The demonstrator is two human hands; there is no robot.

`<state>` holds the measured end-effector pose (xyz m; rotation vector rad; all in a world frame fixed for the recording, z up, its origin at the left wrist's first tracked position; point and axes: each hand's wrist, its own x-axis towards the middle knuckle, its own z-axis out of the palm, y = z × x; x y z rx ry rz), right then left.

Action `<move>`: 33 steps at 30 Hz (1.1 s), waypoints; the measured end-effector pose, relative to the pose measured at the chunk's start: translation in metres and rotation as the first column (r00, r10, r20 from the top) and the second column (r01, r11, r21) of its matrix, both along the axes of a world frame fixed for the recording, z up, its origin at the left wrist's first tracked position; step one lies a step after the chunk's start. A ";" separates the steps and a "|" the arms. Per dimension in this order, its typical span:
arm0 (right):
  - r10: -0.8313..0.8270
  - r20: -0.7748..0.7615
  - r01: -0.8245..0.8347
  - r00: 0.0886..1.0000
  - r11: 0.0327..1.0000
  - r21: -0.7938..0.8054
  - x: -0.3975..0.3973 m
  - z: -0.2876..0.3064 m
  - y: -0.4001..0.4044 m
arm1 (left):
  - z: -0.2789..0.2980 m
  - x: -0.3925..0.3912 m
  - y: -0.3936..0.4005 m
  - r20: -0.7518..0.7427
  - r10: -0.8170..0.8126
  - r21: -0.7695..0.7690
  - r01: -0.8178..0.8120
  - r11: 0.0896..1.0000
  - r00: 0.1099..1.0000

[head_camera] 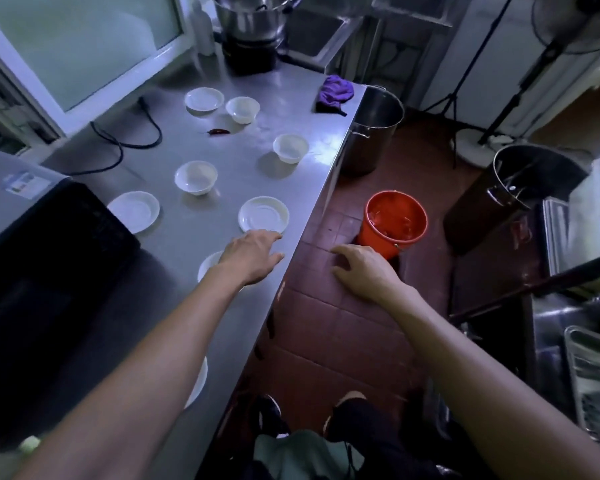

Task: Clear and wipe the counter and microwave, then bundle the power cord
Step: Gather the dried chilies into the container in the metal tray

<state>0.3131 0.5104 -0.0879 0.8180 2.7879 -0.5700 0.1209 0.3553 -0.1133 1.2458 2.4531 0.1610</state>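
Observation:
The steel counter (174, 306) runs from the near left to the far middle. Several white bowls and saucers lie scattered on it: a saucer (263, 215) near the front edge, a bowl (195, 177), another bowl (290, 148). My left hand (252, 256) reaches over the counter just short of that saucer, fingers apart, holding nothing, and partly covers a dish (208, 265). My right hand (364, 270) hovers over the floor beside the counter edge, empty and open. The black microwave (49, 271) stands at left. A black power cord (125, 140) loops behind it. A purple cloth (336, 91) lies at the far corner.
A dried red chilli (219, 132) lies among the far dishes. An orange bucket (394, 221) and a tall steel pot (373, 129) stand on the red tile floor by the counter. Another large pot (520, 188) and metal trays (596, 382) crowd the right side.

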 end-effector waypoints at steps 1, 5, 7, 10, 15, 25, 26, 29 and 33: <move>-0.012 -0.003 0.012 1.000 1.000 -0.003 -0.002 -0.001 0.009 | -0.003 -0.002 0.011 0.004 -0.016 0.002 0.016 1.000 1.000; -0.070 -0.034 0.069 0.997 0.997 -0.040 -0.011 -0.010 0.050 | -0.015 -0.011 0.059 0.057 -0.025 0.023 0.024 0.999 0.998; -0.078 -0.034 0.076 0.996 0.996 -0.056 -0.017 -0.016 0.074 | -0.019 -0.016 0.087 0.081 0.019 0.037 -0.022 0.999 0.997; -0.079 -0.072 0.073 0.994 0.994 -0.081 -0.028 -0.018 0.114 | -0.019 -0.024 0.128 0.048 0.017 0.013 -0.017 1.000 0.999; -0.060 -0.126 0.044 0.990 0.992 -0.122 -0.048 -0.014 0.193 | -0.013 -0.043 0.190 0.013 0.031 -0.033 -0.031 0.999 0.999; 0.061 -0.150 -0.085 0.987 0.984 -0.160 -0.113 -0.030 0.279 | -0.017 -0.076 0.221 0.035 0.269 -0.051 -0.267 0.962 0.963; 0.078 -0.153 -0.103 0.985 0.981 -0.163 -0.122 -0.031 0.281 | -0.017 -0.080 0.221 0.026 0.291 -0.055 -0.289 0.956 0.956; 0.124 -0.165 -0.150 0.978 0.976 -0.155 -0.154 -0.036 0.283 | -0.017 -0.096 0.221 -0.069 0.270 -0.092 -0.276 0.957 0.960; 0.195 -0.178 -0.222 0.965 0.964 -0.148 -0.203 -0.040 0.279 | -0.022 -0.118 0.220 -0.096 0.279 -0.098 -0.288 0.953 0.955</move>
